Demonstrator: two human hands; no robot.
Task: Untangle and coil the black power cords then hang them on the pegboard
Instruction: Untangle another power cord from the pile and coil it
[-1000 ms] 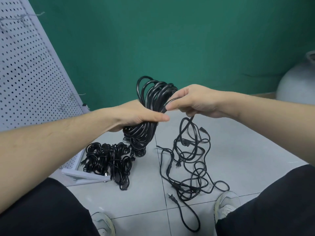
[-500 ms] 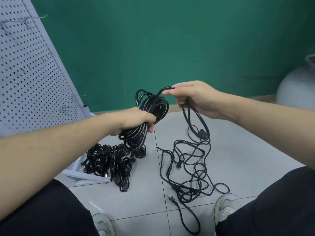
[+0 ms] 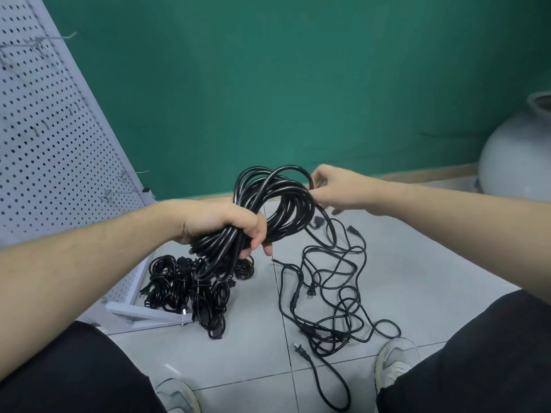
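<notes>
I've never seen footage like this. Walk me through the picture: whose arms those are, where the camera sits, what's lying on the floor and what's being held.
There is no machine here: the arms belong to a person, and the single camera is worn on their head, looking forward and down, so you also see their dark trousers and shoes.

The left hand grips a thick coil of black cord around its lower part. The right hand pinches the cord at the coil's upper right edge, where a loose strand trails down.

On the tiled floor lies a loose tangle of black cords, some with plugs showing. To its left lies a pile of bundled cords, beside the foot of a white pegboard with wire hooks; no cords show on it.
</notes>
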